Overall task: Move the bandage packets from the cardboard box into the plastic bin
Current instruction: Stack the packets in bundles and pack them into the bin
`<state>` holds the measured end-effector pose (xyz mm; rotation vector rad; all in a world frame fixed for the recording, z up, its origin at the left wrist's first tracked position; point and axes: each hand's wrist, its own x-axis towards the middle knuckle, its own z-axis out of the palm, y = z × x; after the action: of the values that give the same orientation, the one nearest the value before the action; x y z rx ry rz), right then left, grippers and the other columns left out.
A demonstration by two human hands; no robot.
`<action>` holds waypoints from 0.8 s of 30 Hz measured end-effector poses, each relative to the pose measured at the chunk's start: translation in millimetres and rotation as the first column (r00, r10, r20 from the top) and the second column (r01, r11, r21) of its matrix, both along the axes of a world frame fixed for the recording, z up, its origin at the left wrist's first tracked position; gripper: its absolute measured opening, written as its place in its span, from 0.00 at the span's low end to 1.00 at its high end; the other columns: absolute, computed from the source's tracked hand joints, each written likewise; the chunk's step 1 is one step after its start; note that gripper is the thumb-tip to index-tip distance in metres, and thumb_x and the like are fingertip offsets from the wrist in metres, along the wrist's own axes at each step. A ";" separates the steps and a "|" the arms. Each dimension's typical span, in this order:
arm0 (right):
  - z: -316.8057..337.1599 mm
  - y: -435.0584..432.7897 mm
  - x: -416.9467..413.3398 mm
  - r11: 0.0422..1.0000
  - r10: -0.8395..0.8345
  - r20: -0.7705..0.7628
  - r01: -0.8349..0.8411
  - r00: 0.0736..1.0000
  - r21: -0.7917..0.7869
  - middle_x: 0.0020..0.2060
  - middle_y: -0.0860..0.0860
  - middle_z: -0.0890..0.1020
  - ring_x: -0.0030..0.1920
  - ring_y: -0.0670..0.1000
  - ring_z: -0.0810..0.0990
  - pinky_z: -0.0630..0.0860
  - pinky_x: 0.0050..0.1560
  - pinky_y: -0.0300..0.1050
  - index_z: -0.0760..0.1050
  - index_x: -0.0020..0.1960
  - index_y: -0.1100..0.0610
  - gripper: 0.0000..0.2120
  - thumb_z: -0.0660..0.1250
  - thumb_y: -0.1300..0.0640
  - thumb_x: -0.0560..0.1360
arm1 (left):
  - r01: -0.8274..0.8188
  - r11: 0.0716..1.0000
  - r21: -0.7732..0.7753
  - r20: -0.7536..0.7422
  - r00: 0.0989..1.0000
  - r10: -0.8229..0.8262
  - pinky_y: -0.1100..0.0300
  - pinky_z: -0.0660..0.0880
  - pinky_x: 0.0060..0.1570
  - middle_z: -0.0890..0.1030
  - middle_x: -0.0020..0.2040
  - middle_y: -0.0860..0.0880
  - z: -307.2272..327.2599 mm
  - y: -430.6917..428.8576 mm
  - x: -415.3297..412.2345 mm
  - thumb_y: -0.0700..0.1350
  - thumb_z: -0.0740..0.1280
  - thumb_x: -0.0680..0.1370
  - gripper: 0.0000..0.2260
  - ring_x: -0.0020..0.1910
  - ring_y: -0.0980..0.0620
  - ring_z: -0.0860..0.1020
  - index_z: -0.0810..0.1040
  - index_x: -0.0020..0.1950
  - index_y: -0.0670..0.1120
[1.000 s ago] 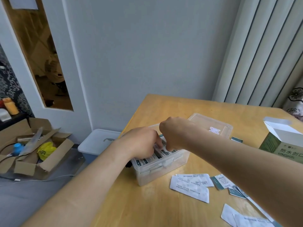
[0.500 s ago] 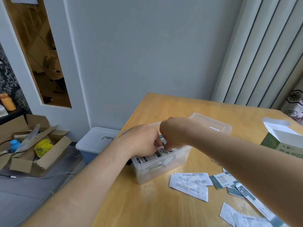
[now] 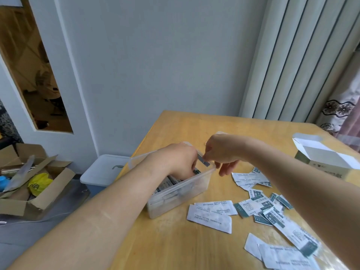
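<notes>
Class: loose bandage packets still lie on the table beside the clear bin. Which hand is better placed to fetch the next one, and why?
Probably the right hand. It hovers at the plastic bin's rim on the side where the loose packets lie, though it pinches something there. The left hand is down inside the bin among stacked packets.

An open brown carton (image 3: 37,193) sits on the floor at the lower left of the frame, holding a yellow bag (image 3: 39,183). A lidded white storage tub (image 3: 103,170) stands right of it, beside the wooden table (image 3: 175,246). Pleated grey curtains (image 3: 298,61) hang at upper right.
</notes>
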<state>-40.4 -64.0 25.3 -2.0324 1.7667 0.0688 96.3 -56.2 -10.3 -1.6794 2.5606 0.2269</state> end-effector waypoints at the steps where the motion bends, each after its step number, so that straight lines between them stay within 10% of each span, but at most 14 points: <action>1: -2.3 1.1 -3.3 0.999 -0.015 0.029 0.014 0.999 0.031 0.42 0.56 0.83 0.35 0.55 0.85 0.83 0.35 0.44 0.75 0.54 0.63 0.09 0.62 0.57 0.79 | -0.008 1.000 0.009 0.023 1.000 0.008 0.59 0.71 0.33 0.81 0.46 0.46 0.1 -2.0 -3.9 0.45 0.65 0.74 0.08 0.44 0.46 0.79 0.81 0.47 0.44; 10: -16.0 -0.6 -5.4 0.996 -0.059 0.209 0.044 0.976 0.079 0.39 0.57 0.85 0.28 0.52 0.84 0.82 0.38 0.41 0.73 0.53 0.61 0.09 0.61 0.56 0.77 | 0.055 0.998 0.009 0.021 0.998 -0.055 0.58 0.68 0.30 0.72 0.31 0.51 -13.4 -15.1 -8.7 0.50 0.67 0.72 0.15 0.31 0.50 0.71 0.62 0.33 0.52; 19: -20.3 2.3 -16.9 0.987 -0.110 0.407 0.051 0.907 0.154 0.41 0.62 0.84 0.41 0.58 0.86 0.83 0.46 0.51 0.75 0.53 0.65 0.12 0.64 0.55 0.79 | 0.040 0.998 -0.044 -0.004 0.999 -0.040 0.49 0.73 0.34 0.71 0.30 0.52 -26.2 -16.6 -3.9 0.56 0.65 0.72 0.14 0.31 0.51 0.70 0.71 0.36 0.46; 24: -14.7 11.5 -37.9 0.998 -0.054 0.413 0.040 0.909 0.042 0.45 0.56 0.81 0.36 0.52 0.86 0.83 0.38 0.45 0.70 0.59 0.58 0.20 0.62 0.43 0.78 | -0.062 0.998 0.021 -0.241 0.968 0.065 0.61 0.68 0.33 0.76 0.37 0.53 -7.2 -8.0 -2.6 0.50 0.71 0.70 0.10 0.33 0.54 0.71 0.72 0.36 0.49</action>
<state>-78.3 -52.6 10.5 -1.8131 1.5307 -0.3256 93.7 -64.2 -17.5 -1.8343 2.6657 0.4796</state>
